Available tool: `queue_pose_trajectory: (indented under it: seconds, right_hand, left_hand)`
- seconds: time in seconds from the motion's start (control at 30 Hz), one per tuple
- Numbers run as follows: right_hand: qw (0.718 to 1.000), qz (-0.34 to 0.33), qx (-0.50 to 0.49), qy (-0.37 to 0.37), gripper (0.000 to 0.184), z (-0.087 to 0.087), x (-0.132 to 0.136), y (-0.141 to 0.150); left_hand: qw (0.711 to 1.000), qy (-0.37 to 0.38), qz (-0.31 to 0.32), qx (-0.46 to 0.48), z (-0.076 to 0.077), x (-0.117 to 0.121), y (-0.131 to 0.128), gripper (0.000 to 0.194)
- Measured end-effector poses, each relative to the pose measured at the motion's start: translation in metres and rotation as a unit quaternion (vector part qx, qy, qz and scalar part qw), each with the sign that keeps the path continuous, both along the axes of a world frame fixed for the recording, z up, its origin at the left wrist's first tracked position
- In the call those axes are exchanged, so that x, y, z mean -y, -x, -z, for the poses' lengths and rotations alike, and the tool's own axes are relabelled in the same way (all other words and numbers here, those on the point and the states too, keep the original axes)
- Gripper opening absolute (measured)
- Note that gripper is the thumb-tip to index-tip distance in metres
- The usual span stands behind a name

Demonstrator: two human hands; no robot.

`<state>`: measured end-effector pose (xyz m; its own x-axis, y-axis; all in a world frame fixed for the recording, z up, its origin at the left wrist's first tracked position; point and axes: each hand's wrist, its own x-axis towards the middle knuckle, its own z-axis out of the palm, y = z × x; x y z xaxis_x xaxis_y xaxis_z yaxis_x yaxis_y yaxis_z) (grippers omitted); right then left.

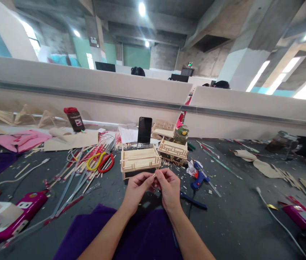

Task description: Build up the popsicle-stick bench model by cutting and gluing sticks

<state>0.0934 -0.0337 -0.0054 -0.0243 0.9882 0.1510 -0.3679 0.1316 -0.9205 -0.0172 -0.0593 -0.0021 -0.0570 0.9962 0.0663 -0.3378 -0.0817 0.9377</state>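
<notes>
My left hand (138,189) and my right hand (171,185) meet low in the middle of the view, fingertips pinched together. Between them shows the tip of a small piece of wooden stick (155,175); the fingers hide the rest of it. Just beyond my hands stands a wooden model (140,162) built of thin sticks, with a low railing. To its right is a second stick model (173,150), and a third one (164,127) sits farther back. A blue glue gun (202,177) lies right of my hands, near a dark blue-handled tool (194,201).
A phone (144,130) stands upright behind the models, beside a green-lidded jar (181,135). Scissors (109,162) with red and yellow handles lie among scattered sticks on the left. Magenta power strips (32,204) sit at both sides. A white partition (101,83) closes the back.
</notes>
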Motion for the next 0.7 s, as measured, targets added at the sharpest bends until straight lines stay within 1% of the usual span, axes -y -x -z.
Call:
queue_pose_trajectory:
  seconds: [0.07, 0.13, 0.23, 0.3, 0.33, 0.37, 0.4, 0.43, 0.5, 0.57, 0.63, 0.7]
  right_hand:
    - [0.998, 0.027, 0.042, -0.039, 0.027, -0.001, 0.003, 0.000]
    - [0.995, 0.036, 0.073, -0.062, 0.026, -0.004, 0.005, 0.001]
    - [0.989, 0.000, 0.128, -0.081, 0.026, -0.011, 0.004, -0.005]
    - [0.972, -0.021, 0.211, -0.101, 0.025, -0.015, 0.003, -0.019]
    - [0.955, -0.011, 0.274, -0.111, 0.027, -0.015, 0.004, -0.028]
    - [0.929, 0.008, 0.351, -0.119, 0.027, -0.015, 0.006, -0.039]
    - [0.896, 0.046, 0.424, -0.123, 0.030, -0.014, 0.009, -0.050]
    - [0.858, 0.066, 0.492, -0.134, 0.038, -0.012, 0.014, -0.061]
    - [0.777, 0.063, 0.612, -0.132, 0.060, -0.007, 0.026, -0.078]
    - [0.705, 0.030, 0.700, -0.106, 0.073, -0.002, 0.038, -0.086]
    - [0.651, 0.001, 0.754, -0.091, 0.075, 0.001, 0.047, -0.085]
    - [0.614, -0.005, 0.784, -0.087, 0.073, 0.002, 0.050, -0.079]
  left_hand:
    - [1.000, 0.004, 0.000, 0.005, 0.000, 0.000, 0.000, 0.029]
    - [1.000, 0.005, -0.006, 0.006, 0.000, 0.000, 0.002, 0.030]
    - [1.000, -0.002, -0.019, -0.002, 0.000, -0.001, 0.005, 0.029]
    - [0.999, 0.003, -0.032, -0.003, 0.001, -0.001, 0.007, 0.028]
    - [0.999, 0.008, -0.038, -0.002, 0.001, -0.001, 0.007, 0.028]
    - [0.999, 0.013, -0.044, 0.000, 0.002, -0.001, 0.008, 0.028]
    - [0.999, 0.018, -0.047, 0.002, 0.002, -0.001, 0.008, 0.028]
    - [0.999, 0.019, -0.049, 0.003, 0.002, 0.000, 0.007, 0.028]
    - [0.999, 0.016, -0.049, 0.005, 0.003, 0.000, 0.007, 0.028]
    - [0.999, 0.014, -0.050, 0.007, 0.003, -0.001, 0.006, 0.028]
    - [0.998, 0.014, -0.056, 0.007, 0.004, -0.002, 0.007, 0.029]
    - [0.998, 0.015, -0.064, 0.002, 0.004, -0.004, 0.007, 0.029]
